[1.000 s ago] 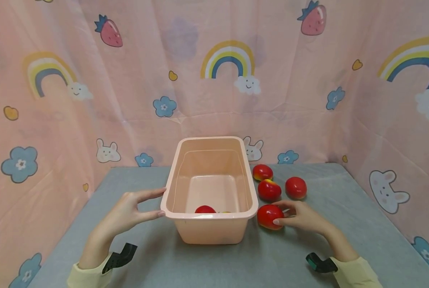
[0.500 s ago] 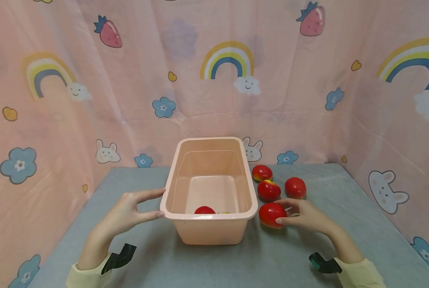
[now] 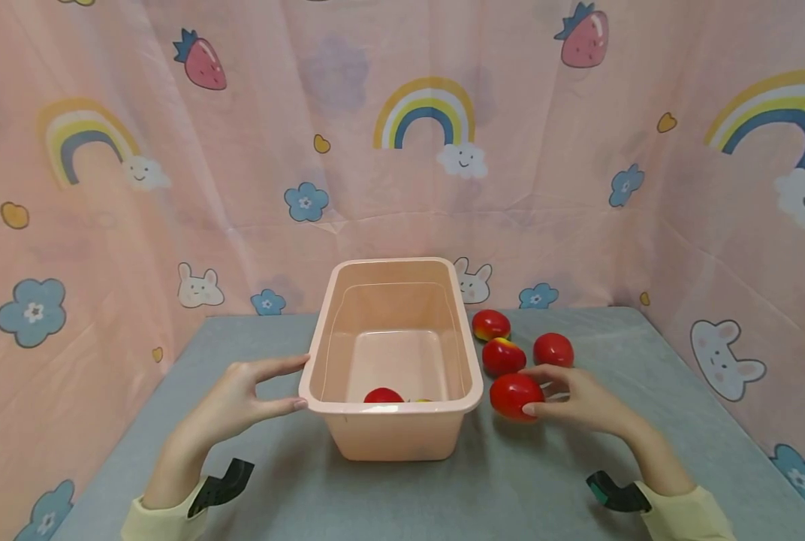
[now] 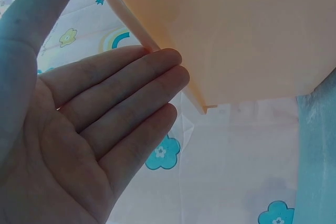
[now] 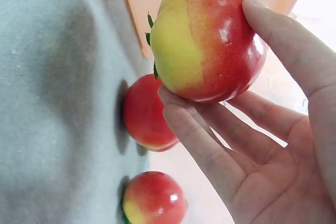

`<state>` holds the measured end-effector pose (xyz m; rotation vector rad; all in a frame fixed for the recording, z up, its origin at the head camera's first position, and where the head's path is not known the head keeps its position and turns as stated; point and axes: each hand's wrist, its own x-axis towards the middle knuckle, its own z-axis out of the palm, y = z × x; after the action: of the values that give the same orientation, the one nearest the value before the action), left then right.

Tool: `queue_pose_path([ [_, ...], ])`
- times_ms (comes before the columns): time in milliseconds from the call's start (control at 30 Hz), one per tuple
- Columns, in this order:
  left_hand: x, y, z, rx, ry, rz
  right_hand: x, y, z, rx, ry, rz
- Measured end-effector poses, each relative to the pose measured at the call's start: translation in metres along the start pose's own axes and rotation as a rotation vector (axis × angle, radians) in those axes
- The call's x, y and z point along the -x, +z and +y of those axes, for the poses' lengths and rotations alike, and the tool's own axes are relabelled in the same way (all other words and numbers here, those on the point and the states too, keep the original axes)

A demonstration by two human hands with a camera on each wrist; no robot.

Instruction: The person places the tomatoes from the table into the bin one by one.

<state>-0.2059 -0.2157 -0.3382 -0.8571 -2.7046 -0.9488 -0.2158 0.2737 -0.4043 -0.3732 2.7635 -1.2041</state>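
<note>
My right hand (image 3: pixel 581 402) holds a red-and-yellow tomato (image 3: pixel 516 397) between thumb and fingertips, just right of the peach plastic bin (image 3: pixel 396 432). In the right wrist view the tomato (image 5: pixel 207 40) shows a yellow end with small green leaf tips, and it is raised off the grey cloth. My left hand (image 3: pixel 243 398) touches the bin's left rim with fingertips and thumb; its fingers lie straight in the left wrist view. Inside the bin, another red one (image 3: pixel 384 395) shows partly above the near rim, beside a sliver of yellow.
Behind the held one, two more red-and-yellow tomatoes (image 3: pixel 502 356) (image 3: pixel 491 324) lie along the bin's right side. A third tomato (image 3: pixel 553 350) sits farther right. Grey cloth (image 3: pixel 389 503) covers the table, and a pink patterned curtain (image 3: pixel 254 150) hangs behind and at the sides.
My right hand has lifted the tomato off the cloth and moved it slightly right and up. The left hand stays at the bin's rim.
</note>
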Motion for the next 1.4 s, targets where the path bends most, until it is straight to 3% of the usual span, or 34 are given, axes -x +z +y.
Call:
queue_pose_path([
  [633, 0.000, -0.001, 0.001, -0.003, 0.005, -0.006, 0.006, -0.014, -0.018, 0.041, -0.078, 0.048],
  [1133, 0.000, -0.001, 0.000, 0.001, 0.002, -0.004, 0.000, -0.026, -0.040, 0.091, -0.162, 0.126],
  [1400, 0.001, 0.001, 0.001, -0.003, 0.010, 0.007, -0.006, -0.031, -0.052, 0.119, -0.166, 0.133],
])
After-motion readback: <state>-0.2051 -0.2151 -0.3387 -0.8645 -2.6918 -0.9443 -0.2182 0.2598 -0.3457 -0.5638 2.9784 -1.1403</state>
